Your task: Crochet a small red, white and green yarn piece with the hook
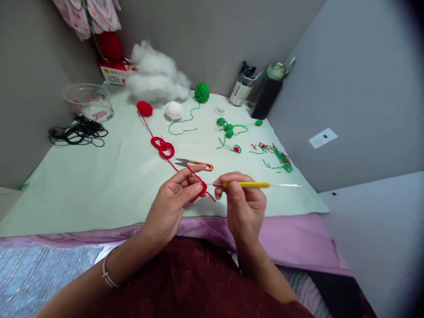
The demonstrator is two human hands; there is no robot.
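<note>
nearest the camera is the dark red cloth garment [198, 282] of the person, and past it spreads the wide desk with its pale green cover [109, 190]. the left hand [167, 205] pinches a small red crocheted yarn piece [203, 189] between thumb and fingers, above the front part of the desk. the right hand [247, 214] grips a slim metal crochet hook with a yellow handle [251, 184] much like a pencil, its tip at the edge of the red piece. the hook lies nearly level, which looks right: a light hold should let it turn without dragging the stitches. behind the left hand lie orange-handled metal thread snips [195, 164], best left clear of the yarn. farther off, loose red yarn loops [162, 147] partly overlap, and they need to run free, as a snag would tighten the stitches. the thin red working strand [196, 175] slants over the left fingers; even, gentle tension there helps. the short red tail [211, 196] should hang clear of the hook tip.
</note>
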